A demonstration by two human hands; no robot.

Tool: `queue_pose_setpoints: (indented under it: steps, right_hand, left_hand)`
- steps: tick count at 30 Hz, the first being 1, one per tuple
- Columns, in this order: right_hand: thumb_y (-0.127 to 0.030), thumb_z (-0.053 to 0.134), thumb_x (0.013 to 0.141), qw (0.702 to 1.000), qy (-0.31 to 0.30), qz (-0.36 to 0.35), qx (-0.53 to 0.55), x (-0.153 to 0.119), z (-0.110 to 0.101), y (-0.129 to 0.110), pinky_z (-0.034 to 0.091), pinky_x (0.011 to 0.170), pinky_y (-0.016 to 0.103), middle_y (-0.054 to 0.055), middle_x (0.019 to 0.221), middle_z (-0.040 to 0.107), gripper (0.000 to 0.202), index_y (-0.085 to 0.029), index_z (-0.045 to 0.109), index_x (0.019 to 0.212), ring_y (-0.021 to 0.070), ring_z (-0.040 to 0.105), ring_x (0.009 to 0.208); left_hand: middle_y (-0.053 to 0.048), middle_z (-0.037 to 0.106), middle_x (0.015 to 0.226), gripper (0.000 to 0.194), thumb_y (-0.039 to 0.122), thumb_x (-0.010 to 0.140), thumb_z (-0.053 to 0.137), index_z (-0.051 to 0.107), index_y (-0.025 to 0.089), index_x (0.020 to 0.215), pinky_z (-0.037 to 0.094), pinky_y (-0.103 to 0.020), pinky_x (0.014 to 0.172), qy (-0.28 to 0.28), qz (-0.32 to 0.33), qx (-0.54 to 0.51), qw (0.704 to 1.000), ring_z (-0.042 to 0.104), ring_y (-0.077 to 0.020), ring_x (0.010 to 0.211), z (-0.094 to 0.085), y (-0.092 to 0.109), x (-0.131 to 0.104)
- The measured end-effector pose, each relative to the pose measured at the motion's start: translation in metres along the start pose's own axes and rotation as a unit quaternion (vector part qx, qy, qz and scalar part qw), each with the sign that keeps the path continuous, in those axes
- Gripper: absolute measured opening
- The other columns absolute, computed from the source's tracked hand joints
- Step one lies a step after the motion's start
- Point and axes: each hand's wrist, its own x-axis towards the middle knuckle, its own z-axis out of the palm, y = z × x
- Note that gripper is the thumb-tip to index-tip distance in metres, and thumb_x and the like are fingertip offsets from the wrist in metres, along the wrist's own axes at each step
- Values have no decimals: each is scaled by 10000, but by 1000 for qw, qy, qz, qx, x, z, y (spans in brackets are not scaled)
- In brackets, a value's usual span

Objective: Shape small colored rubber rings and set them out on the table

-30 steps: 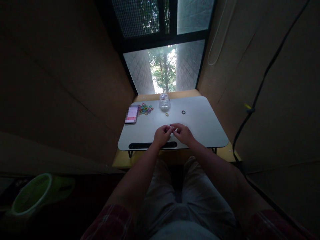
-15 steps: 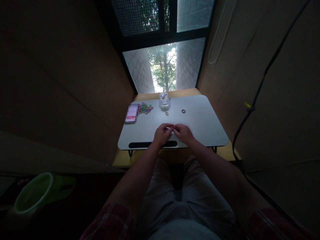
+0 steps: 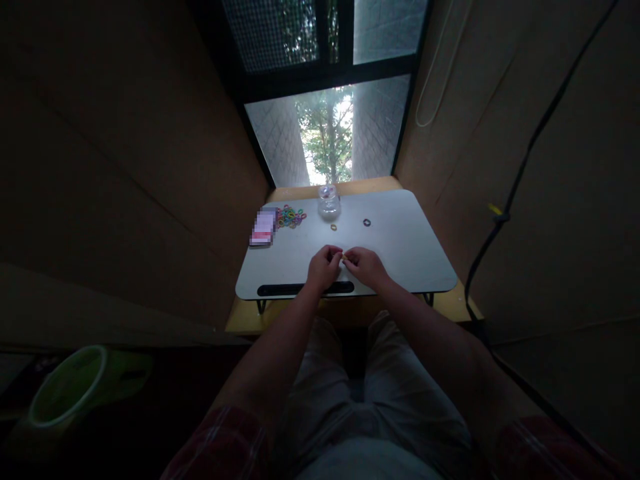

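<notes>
Over the front middle of the white lap table (image 3: 410, 260), my left hand (image 3: 324, 266) and my right hand (image 3: 366, 265) meet with fingertips pinched. A small yellowish hair tie (image 3: 344, 256) shows between the fingertips of both hands; most of it is hidden by the fingers. Just beyond my hands lies a single yellow hair tie (image 3: 333, 227). Farther right is a dark one (image 3: 367, 223). Toward the back left, several colourful hair ties (image 3: 290, 217) form a loose pile. A clear plastic jar (image 3: 329, 203) stands upright near the rear edge.
Left of the pile lies a phone (image 3: 263, 227) with a blurred screen. A black slot (image 3: 280, 290) runs along the table's front edge. Behind the table is a window (image 3: 327, 133), with walls close on both sides. A green basket (image 3: 70, 387) is at lower left; a dark cable (image 3: 523, 167) hangs right.
The fingertips of both hands have shifted slightly, and a yellowish bit now shows between them. The jar, pile, phone and loose hair ties have stayed in place.
</notes>
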Motion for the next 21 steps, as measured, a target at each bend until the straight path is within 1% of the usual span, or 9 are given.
queue_pose_setpoints:
  steps: [11, 15, 17, 21]
  right_hand:
    - [-251, 558, 803, 999, 36, 11, 27, -1, 1, 0, 414, 611, 237, 9, 710, 647, 104, -191, 639, 827, 132, 567, 639]
    - [-281, 545, 823, 999, 36, 18, 30, -1, 1, -1, 408, 609, 242, 15, 712, 647, 133, -191, 642, 830, 137, 559, 641]
    - [-286, 546, 823, 999, 34, 19, 28, -1, 0, -1, 406, 608, 243, 17, 715, 647, 138, -190, 644, 829, 138, 558, 646]
    - [-293, 539, 828, 999, 35, 15, 24, -1, -2, -3, 400, 603, 240, 16, 710, 640, 148, -187, 642, 820, 134, 548, 639]
  left_hand:
    - [-25, 681, 836, 182, 300, 841, 539, 640, 188, 943, 459, -251, 688, 19, 3, 7, 1000, 601, -125, 720, 1, -1, -1]
    - [-32, 693, 888, 205, 260, 800, 583, 642, 182, 980, 460, -226, 619, -17, -3, -18, 1000, 590, -101, 654, 0, 2, -2]
    - [-32, 696, 871, 219, 277, 790, 604, 654, 181, 979, 459, -221, 613, -34, 4, -17, 999, 585, -98, 646, -1, 4, -3]
    - [-25, 698, 827, 207, 309, 798, 607, 677, 185, 949, 461, -233, 638, -26, 15, 17, 999, 583, -108, 663, -2, 5, -3]
